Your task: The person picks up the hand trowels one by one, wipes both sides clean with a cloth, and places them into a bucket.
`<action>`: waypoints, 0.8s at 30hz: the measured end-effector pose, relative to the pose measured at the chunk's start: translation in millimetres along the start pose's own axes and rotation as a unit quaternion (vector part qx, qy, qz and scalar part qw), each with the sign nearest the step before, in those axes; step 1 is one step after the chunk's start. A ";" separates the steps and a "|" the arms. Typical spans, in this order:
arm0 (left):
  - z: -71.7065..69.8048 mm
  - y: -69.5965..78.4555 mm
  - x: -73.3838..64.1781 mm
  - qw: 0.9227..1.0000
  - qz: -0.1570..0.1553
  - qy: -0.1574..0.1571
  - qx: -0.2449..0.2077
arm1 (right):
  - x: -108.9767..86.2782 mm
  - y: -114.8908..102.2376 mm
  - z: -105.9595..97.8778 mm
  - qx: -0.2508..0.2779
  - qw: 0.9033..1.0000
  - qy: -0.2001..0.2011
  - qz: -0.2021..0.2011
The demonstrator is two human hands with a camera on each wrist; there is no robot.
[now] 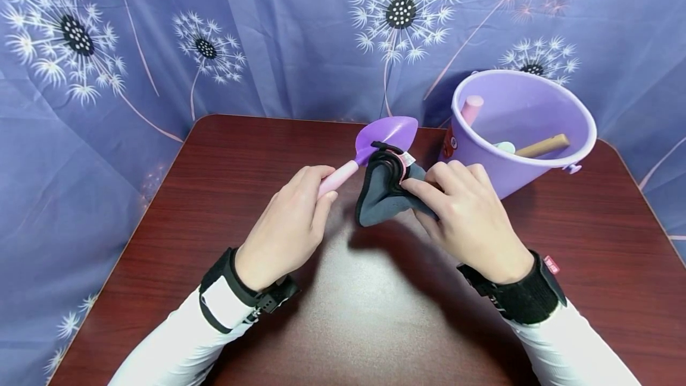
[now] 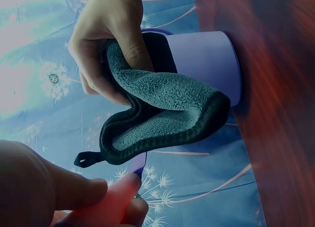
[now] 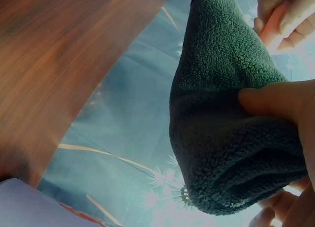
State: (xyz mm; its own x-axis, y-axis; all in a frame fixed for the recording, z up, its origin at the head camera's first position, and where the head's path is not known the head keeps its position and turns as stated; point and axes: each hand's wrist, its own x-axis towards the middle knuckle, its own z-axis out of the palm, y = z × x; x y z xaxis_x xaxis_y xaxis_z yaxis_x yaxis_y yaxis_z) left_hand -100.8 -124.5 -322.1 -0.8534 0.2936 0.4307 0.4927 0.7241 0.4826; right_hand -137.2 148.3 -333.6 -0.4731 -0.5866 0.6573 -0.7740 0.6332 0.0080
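My left hand (image 1: 292,219) grips the pink handle of a toy shovel (image 1: 387,133) whose purple blade points away toward the back of the table. In my right hand (image 1: 466,213) a folded dark grey cloth (image 1: 383,198) with black edging is pinched between thumb and fingers. The cloth hangs above the table beside the blade and covers part of it in the head view. A small black loop on the cloth (image 2: 167,99) shows in the left wrist view. Fuzzy pile on the cloth (image 3: 216,54) fills much of the right wrist view.
A purple bucket (image 1: 522,112) stands at the back right, just beyond my right hand. Inside it are a pink handle (image 1: 471,110), a wooden-coloured stick (image 1: 542,146) and a pale green piece (image 1: 505,147). A blue dandelion-print curtain (image 1: 300,40) hangs behind the dark red table (image 1: 214,195).
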 end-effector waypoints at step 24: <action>-3.2 2.8 3.9 0.997 -0.045 -0.028 -0.049 | 0.9 -0.7 -3.3 0.004 0.999 0.012 -0.052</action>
State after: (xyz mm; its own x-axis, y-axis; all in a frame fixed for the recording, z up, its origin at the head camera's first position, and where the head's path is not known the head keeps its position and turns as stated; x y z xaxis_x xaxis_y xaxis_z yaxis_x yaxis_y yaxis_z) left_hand -102.1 -123.3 -316.6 -0.9020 0.2658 0.3403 0.4250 0.6858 0.5908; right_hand -135.7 149.1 -330.5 -0.3807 -0.6366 0.6706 -0.8218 0.5654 0.0703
